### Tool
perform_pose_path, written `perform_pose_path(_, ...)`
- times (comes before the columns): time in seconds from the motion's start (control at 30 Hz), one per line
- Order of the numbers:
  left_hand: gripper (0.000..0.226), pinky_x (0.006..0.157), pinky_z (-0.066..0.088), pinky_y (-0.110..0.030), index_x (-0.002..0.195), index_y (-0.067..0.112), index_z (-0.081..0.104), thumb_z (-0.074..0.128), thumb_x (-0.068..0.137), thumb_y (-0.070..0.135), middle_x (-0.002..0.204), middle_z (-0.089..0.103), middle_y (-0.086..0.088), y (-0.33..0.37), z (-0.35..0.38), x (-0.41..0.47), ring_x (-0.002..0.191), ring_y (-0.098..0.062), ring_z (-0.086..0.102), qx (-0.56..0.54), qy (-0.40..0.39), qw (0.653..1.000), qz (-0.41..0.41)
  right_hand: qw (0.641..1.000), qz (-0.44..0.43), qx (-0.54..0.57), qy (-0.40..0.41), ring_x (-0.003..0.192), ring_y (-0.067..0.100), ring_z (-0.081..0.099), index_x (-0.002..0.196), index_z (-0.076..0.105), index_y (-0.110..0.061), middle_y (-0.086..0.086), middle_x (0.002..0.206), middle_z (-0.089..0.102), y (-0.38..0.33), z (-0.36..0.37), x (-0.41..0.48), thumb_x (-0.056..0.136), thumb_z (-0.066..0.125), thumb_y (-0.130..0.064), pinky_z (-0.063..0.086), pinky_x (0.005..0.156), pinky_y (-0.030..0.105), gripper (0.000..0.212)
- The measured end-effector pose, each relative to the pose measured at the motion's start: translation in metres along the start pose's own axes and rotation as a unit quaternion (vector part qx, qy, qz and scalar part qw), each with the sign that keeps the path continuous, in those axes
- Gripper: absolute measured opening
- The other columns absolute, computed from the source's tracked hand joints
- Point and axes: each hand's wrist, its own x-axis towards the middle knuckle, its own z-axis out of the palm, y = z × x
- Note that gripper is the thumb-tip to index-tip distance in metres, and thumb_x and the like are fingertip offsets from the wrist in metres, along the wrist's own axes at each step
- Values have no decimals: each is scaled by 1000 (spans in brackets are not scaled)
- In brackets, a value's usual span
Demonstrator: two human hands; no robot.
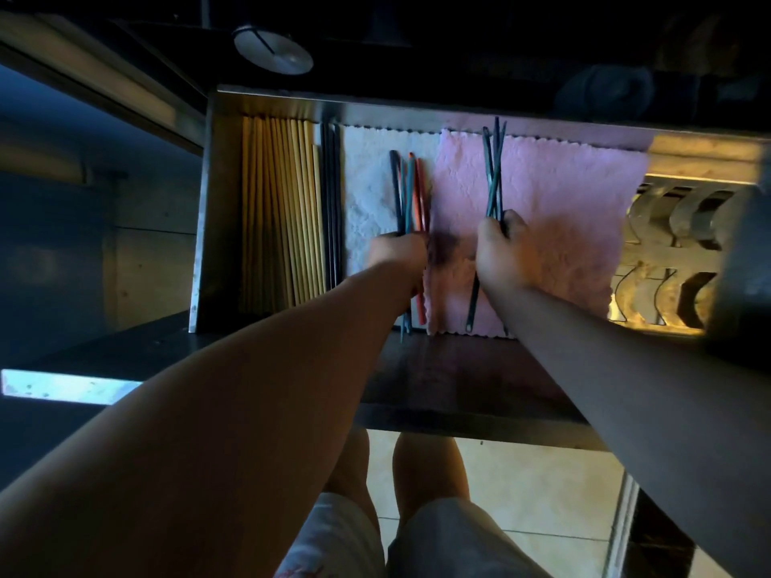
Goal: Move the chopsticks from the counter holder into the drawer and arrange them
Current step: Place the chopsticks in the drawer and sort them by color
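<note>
Inside the drawer (208,202), your left hand (398,254) gripped a bundle of red and blue chopsticks (411,189) at the left edge of the pink cloth (575,210). They ran front to back, far ends pointing away from you. Your right hand (500,248) gripped the dark chopsticks (494,168) over the pink cloth, crossed and pointing likewise. Both arms reached forward, hands apart.

The drawer (207,227) holds pale wooden chopsticks (279,210) along its left side, dark chopsticks (331,202) just beside them — then a white cloth (367,181) and a pink cloth (563,210).
</note>
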Motion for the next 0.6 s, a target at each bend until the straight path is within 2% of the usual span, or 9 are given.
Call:
perform_pose_path(0.1, 12, 43, 29, -19, 85, 13, 64, 56, 92, 19, 56, 44, -1, -3, -2, 0, 44, -17, 39, 0, 9, 999, 39, 1000, -4, 24, -18, 51, 12, 39, 60, 37, -20, -4, 57, 38, -2, -2, -1, 87, 46, -15, 29, 50, 25, 29)
perform_pose_path(0.23, 26, 46, 32, -22, 105, 13, 66, 44, 99, 27, 65, 50, 0, -9, -18, 3, 45, -15, 40, 26, 34, 997, 69, 997, -11, 36, -69, 49, 11, 41, 60, 45, -22, -4, 55, 43, -8, 7, -9, 92, 53, -16, 32, 48, 21, 33)
perform_pose_path(0.3, 29, 46, 37, -23, 107, 12, 63, 39, 102, 27, 70, 53, -3, -9, -28, 2, 49, -15, 44, 36, 35, 996, 77, 993, -1, 47, -104, 41, 13, 43, 61, 50, -21, -2, 51, 45, -11, 15, -15, 95, 52, -22, 35, 48, 20, 34)
perform_pose_path(0.33, 28, 46, 41, -24, 108, 13, 62, 38, 103, 27, 72, 54, -4, -8, -34, 2, 51, -16, 47, 35, 30, 996, 73, 990, 6, 59, -125, 35, 12, 43, 63, 52, -18, 1, 50, 46, -15, 19, -18, 96, 51, -22, 36, 43, 19, 34)
perform_pose_path(0.43, 24, 56, 54, -29, 112, 16, 59, 40, 104, 29, 77, 60, -6, -7, -51, 5, 58, -16, 56, 32, 1, 998, 60, 977, 59, 104, -176, 26, 7, 42, 87, 59, -2, 9, 57, 50, -29, 33, -25, 99, 46, -20, 33, 33, 13, 25)
perform_pose_path(0.5, 21, 64, 59, -34, 115, 17, 59, 47, 103, 29, 79, 64, -7, -7, -60, 10, 63, -18, 62, 23, -13, 998, 59, 970, 92, 111, -196, 32, 8, 47, 100, 58, -2, 8, 62, 54, -34, 46, -25, 99, 46, -18, 37, 35, 15, 20)
perform_pose_path(0.53, 21, 69, 60, -37, 116, 15, 59, 51, 102, 28, 80, 66, -7, -7, -64, 13, 66, -19, 65, 21, -15, 998, 56, 966, 106, 109, -210, 39, 9, 53, 101, 57, -5, 7, 66, 57, -36, 53, -25, 98, 48, -18, 42, 38, 18, 16)
perform_pose_path(0.6, 19, 77, 62, -41, 111, 14, 63, 61, 97, 26, 86, 71, -6, -8, -70, 19, 77, -21, 71, 41, -13, 998, 49, 958, 136, 102, -233, 61, 17, 61, 104, 58, -10, 8, 82, 62, -36, 67, -24, 97, 51, -15, 48, 49, 26, 11)
